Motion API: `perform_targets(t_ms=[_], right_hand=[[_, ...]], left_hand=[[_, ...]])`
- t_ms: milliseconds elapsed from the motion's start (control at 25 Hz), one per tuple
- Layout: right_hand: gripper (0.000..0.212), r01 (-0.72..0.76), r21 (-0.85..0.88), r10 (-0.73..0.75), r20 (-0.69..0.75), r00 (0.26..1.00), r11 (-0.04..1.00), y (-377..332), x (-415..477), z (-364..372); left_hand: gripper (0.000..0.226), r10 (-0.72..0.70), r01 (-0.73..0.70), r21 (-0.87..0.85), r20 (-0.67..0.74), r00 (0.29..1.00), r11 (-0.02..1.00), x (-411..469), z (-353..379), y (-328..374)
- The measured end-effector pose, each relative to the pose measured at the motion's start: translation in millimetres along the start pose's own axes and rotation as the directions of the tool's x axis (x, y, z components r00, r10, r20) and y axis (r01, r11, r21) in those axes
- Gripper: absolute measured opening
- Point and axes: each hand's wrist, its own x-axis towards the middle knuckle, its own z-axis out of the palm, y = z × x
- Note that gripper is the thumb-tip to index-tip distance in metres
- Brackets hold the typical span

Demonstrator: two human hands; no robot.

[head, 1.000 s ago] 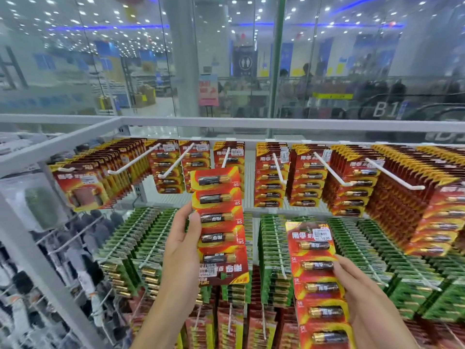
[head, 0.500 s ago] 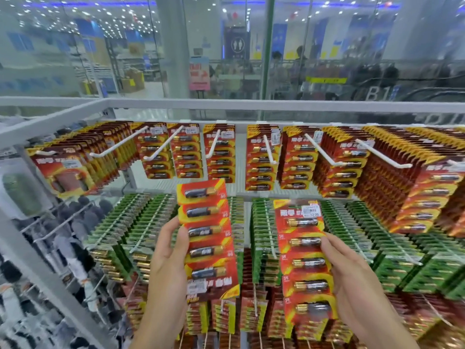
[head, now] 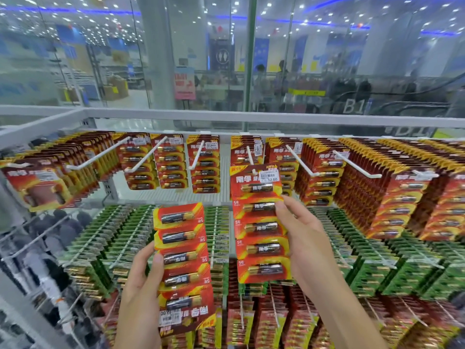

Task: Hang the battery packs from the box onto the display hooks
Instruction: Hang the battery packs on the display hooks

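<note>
My left hand (head: 142, 285) grips a red battery pack (head: 183, 268) by its left edge; this pack is upside down, its price label at the bottom. My right hand (head: 305, 245) holds a second red battery pack (head: 261, 222) upright by its right edge. That pack's top hole sits at the tip of a white display hook (head: 250, 157) in the upper row, in front of packs hanging there. The box is out of view.
The upper row has several white hooks (head: 356, 163) loaded with red packs; the right ones are fuller. Green packs (head: 372, 250) fill the row below, more red ones hang lowest. A white frame rail (head: 251, 117) runs above, glass behind it.
My right hand has raised its pack up to the tip of the upper-row hook. My left hand and its pack have dropped lower and slightly right.
</note>
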Motion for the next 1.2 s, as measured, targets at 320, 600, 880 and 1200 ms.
perform_targets(t_ms=[320, 600, 880, 1200], right_hand=[[0.024, 0.001, -0.052, -0.003, -0.049, 0.999, 0.999, 7, 7, 9], [0.03, 0.029, -0.157, -0.048, -0.117, 0.992, 0.987, 22, 75, 21], [0.031, 0.078, -0.311, -0.144, -0.197, 0.97, 0.947, 31, 132, 22], [0.032, 0.143, -0.563, -0.281, -0.166, 0.945, 0.814, 11, 81, 10]], left_hand=[[0.019, -0.02, 0.02, -0.013, 0.015, 1.0, 1.0, -3, -9, -1], [0.019, -0.006, 0.006, 0.018, 0.036, 0.999, 1.0, -9, -6, 10], [0.022, 0.034, -0.041, 0.071, 0.096, 0.995, 0.997, -11, -1, 13], [0.019, 0.035, -0.085, 0.166, 0.282, 0.959, 0.983, -7, 6, 8]])
